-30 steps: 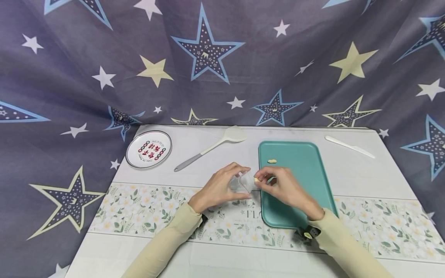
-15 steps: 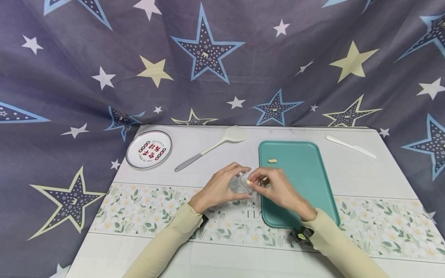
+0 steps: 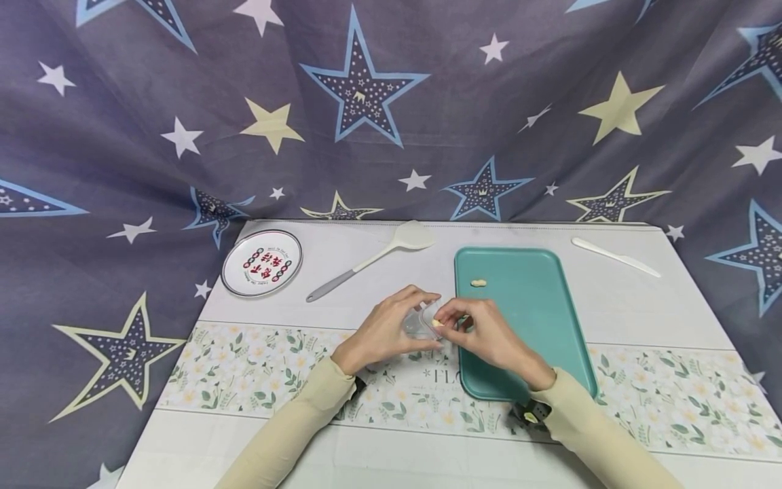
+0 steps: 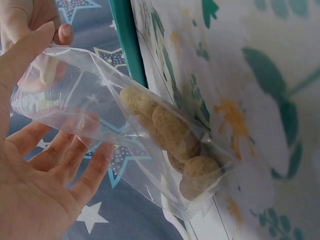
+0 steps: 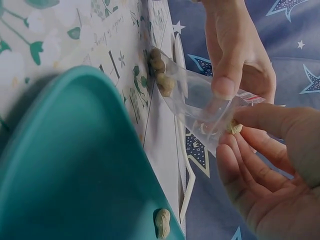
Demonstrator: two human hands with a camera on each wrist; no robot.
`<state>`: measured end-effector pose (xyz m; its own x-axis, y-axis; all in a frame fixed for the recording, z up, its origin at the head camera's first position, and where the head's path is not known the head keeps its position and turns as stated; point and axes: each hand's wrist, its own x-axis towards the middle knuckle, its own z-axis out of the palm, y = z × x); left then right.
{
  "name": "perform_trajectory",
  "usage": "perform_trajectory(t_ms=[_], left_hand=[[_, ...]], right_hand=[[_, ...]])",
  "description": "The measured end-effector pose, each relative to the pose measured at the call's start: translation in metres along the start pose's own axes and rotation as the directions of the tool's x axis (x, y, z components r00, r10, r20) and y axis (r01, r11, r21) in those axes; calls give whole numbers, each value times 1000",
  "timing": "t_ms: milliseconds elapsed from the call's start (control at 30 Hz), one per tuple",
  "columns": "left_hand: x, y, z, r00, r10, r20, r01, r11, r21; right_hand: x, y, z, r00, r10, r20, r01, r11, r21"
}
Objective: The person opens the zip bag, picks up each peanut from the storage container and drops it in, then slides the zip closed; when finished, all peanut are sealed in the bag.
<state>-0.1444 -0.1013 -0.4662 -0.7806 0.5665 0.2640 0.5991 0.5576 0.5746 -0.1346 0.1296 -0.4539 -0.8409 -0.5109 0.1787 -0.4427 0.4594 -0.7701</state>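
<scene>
My left hand [image 3: 381, 333] holds a clear plastic zip bag [image 4: 135, 120] by its mouth, thumb on one side and fingers on the other. Several unshelled peanuts [image 4: 175, 132] lie in the bottom of the bag. At the bag's opening, my right hand [image 3: 489, 333] pinches one more peanut [image 5: 234, 127] between thumb and fingertips. Another peanut [image 3: 478, 282] lies on the teal tray [image 3: 537, 305], beyond the right hand.
A white plate [image 3: 261, 263] with red lettering stands at the back left. Beside it lies a spatula [image 3: 373, 261] with a grey handle. A white knife [image 3: 616, 257] rests right of the tray. A starry cloth [image 3: 366, 170] hangs behind the table.
My right hand has moved left with the pinched peanut, from over the tray's edge to the bag's mouth. The left hand and bag have stayed in place.
</scene>
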Motion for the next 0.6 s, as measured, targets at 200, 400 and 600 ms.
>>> perform_trajectory(t_ms=[200, 400, 600], left_hand=[[0, -1, 1, 1000, 4, 1, -4, 1000, 8], [0, -1, 2, 1000, 2, 3, -2, 1000, -1], [1, -1, 2, 1000, -5, 16, 5, 1000, -1]], right_hand=[[-2, 1, -1, 1000, 5, 2, -5, 1000, 16], [-3, 4, -3, 1000, 5, 4, -5, 1000, 11], [-2, 11, -5, 1000, -16, -16, 16, 1000, 2]])
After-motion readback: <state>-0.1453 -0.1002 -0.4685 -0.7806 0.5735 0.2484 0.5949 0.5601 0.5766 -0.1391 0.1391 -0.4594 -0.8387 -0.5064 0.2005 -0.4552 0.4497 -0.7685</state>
